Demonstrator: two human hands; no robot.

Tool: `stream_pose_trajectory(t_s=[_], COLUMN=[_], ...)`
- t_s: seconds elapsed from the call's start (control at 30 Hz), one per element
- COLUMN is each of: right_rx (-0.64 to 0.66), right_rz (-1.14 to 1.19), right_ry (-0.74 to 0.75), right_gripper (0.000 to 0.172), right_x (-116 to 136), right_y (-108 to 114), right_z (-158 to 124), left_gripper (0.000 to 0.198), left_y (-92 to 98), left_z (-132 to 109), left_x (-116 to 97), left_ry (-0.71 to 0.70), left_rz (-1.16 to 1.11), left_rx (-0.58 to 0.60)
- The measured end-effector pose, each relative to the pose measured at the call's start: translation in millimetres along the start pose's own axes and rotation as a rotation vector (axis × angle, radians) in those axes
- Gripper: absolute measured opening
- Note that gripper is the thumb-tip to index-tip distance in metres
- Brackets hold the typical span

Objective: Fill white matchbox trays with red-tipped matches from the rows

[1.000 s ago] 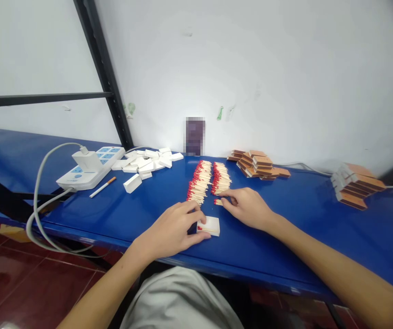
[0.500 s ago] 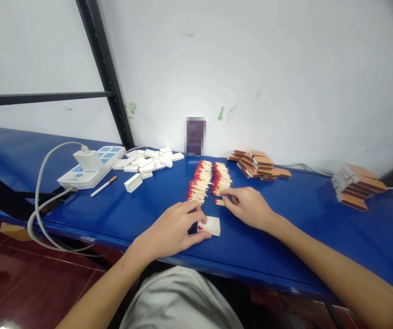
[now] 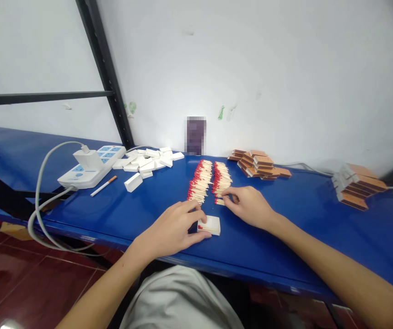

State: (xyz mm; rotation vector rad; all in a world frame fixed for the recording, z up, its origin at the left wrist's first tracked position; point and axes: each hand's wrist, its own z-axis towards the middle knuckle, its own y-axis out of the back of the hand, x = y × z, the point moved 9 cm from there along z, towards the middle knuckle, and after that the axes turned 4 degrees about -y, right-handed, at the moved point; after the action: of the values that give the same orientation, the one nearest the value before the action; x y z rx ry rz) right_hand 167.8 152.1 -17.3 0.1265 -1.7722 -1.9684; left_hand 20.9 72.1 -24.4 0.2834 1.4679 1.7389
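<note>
Left hand [image 3: 179, 226]: thumb and finger hold the white tray [image 3: 212, 222] at its left end.
Right hand [image 3: 251, 205]: fingertips narrowed, barely shifted, beside the right match pile [image 3: 221, 178]; can't tell what's pinched.
White tray: on the blue tabletop [image 3: 162, 198], no matches added.

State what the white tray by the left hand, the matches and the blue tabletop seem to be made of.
White tray: probably matte cardboard, given its plain, thin walls.
Matches: apparently bare wood, pale and straight, with red-coated heads.
Blue tabletop: perhaps painted metal; its smooth gloss shows reflections, but plastic remains possible.
</note>
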Motion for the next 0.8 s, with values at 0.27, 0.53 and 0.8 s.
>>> stream_pose_trajectory(t_s=[0.27, 0.53, 0.8], right_rx=[-0.004, -0.03, -0.022], right_rz=[0.066, 0.093, 0.106], right_ry=[-0.004, 0.0, 0.006], right_gripper=[0.026, 0.025, 0.031], right_x=[-2.4, -3.7, -5.7], right_y=[-1.5, -1.8, -3.6], right_z=[0.2, 0.5, 0.4], left_gripper=[0.023, 0.023, 0.023], left_y=[0.8, 1.2, 0.8], left_z=[0.7, 0.6, 0.5], left_x=[-1.3, -1.8, -1.0], left_ry=[0.001, -0.012, -0.003], left_rz=[-0.007, 0.003, -0.005], left_rx=[0.009, -0.008, -0.005])
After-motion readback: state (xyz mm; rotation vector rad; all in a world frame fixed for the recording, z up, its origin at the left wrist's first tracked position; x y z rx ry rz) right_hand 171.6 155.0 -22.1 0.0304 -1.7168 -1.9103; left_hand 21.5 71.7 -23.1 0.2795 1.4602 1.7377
